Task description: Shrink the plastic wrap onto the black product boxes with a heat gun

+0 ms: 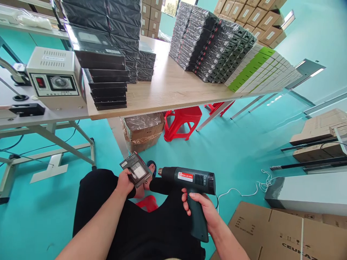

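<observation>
My left hand (125,182) is closed on the near edge of a flat dark box (138,170) with a light picture on its face. In my right hand (199,202) is a dark heat gun (187,179), gripped by its handle with fingers at the trigger. The gun's metal nozzle points left toward the box, a short gap apart from it. Both are held above my lap. Whether the box has film around it I cannot tell for sure.
Ahead stands a wooden table (162,94) with stacked black boxes (107,90), wrapped stacks (195,36) and white-green boxes (260,68). A control unit (55,77) is at left. Below are an open carton (143,131) and a red stool (184,117); a large carton (271,231) lies right.
</observation>
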`<control>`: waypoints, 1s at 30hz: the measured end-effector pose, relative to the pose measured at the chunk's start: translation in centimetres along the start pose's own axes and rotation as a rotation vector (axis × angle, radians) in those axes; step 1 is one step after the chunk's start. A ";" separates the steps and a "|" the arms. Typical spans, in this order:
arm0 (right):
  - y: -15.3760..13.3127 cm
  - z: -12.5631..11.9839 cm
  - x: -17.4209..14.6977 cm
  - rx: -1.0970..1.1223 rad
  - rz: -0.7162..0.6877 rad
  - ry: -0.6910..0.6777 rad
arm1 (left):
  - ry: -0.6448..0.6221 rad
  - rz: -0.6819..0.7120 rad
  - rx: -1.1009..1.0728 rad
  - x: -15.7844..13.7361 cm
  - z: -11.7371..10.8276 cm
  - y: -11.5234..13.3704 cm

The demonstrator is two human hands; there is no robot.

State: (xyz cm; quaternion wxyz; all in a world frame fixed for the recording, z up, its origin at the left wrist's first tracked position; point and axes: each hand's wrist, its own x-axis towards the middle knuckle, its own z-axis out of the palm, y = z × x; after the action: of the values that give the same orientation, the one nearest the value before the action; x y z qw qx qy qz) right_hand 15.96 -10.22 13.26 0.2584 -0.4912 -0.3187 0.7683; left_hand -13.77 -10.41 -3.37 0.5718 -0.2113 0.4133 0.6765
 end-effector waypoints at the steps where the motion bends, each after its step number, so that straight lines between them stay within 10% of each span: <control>1: 0.0 -0.2 -0.3 -0.019 0.001 -0.007 | 0.007 0.029 0.010 0.3 -0.1 0.0; 25: 0.7 1.0 -1.4 -0.215 0.056 -0.150 | -0.074 0.015 0.007 1.4 -1.3 -0.2; 30: 0.9 0.2 -1.6 -0.197 0.066 -0.102 | -0.095 -0.174 0.069 1.1 -1.3 -0.5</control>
State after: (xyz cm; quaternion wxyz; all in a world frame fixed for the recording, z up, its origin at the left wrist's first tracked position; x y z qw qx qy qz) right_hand 16.30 -12.03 13.61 0.1667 -0.4846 -0.3892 0.7654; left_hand -13.85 -10.84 -5.07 0.6541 -0.1941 0.3889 0.6190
